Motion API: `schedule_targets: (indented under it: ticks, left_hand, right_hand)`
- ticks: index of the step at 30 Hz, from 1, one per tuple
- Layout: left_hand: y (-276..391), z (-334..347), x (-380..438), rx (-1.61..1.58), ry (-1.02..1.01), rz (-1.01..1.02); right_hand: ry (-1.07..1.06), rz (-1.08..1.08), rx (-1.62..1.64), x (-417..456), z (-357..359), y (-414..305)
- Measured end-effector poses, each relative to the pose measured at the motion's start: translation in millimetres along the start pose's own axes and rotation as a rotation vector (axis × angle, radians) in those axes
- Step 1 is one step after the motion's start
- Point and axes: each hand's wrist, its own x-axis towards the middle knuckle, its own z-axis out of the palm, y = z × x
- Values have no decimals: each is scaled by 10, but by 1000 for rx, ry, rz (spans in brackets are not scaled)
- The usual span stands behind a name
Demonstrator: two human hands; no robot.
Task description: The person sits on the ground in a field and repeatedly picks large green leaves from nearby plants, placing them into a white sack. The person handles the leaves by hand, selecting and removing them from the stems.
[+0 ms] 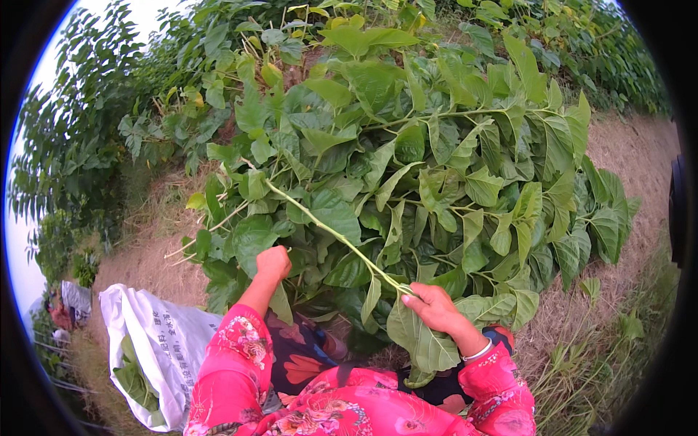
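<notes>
My right hand (428, 308) is closed on a green leafy branch (332, 231), near its leafy end. The branch slants up and left from that hand, largely bare of leaves along its middle, across a big heap of cut leafy branches (436, 180). Several large leaves hang below my right hand. My left hand (274, 264) is a fist at the heap's lower left edge, apart from the branch; whether it holds anything cannot be seen.
A white woven sack (180, 332) with printed writing stands at lower left, leaves (133, 376) showing in its mouth. Leafy bushes (76, 141) rise at left and behind. Dry grass (627, 152) covers the ground. Further white sacks (76, 300) lie at far left.
</notes>
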Motion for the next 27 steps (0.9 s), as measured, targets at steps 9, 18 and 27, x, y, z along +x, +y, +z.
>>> schedule_targets:
  ticks: [9,18,27]
  left_hand:
    - [1117,400,-512,-1787,-590,416]
    - [538,-130,-292,-1005,-74,-78]
    - [1423,202,-774,-1507,-605,117]
  right_hand:
    - [-44,35,531,153,106,184]
    - [123,-22,41,80,-38,187]
    - [1,-7,-227,133,137,3]
